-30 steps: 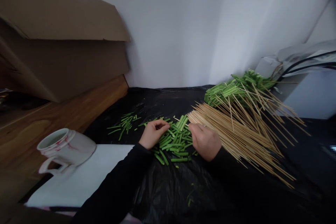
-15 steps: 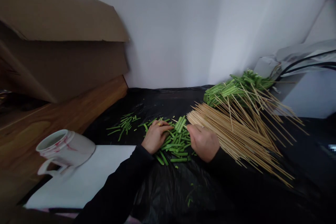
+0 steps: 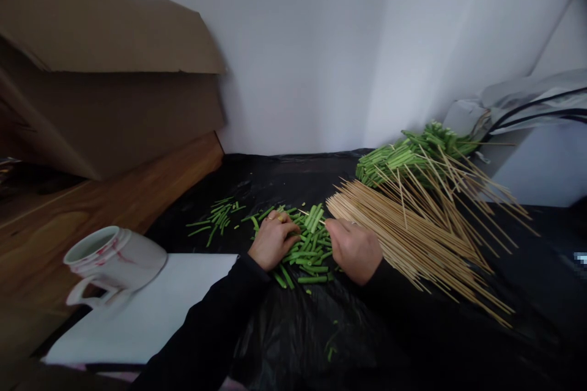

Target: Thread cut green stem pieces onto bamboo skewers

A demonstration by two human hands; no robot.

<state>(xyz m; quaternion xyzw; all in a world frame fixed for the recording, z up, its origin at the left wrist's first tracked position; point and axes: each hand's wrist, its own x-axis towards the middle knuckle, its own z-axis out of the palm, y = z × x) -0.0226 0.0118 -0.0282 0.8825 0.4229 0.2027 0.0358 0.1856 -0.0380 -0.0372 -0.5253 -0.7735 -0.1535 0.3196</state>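
Holding a skewer threaded through green stem pieces, just left of the right hand.
Its fingers clamp the skewer; the left hand curls over the pile of cut stems, though whether it pinches one is hard to tell. Loose skewers fan right of the right hand, a green bundle beyond them; a mug sits left of the left hand.
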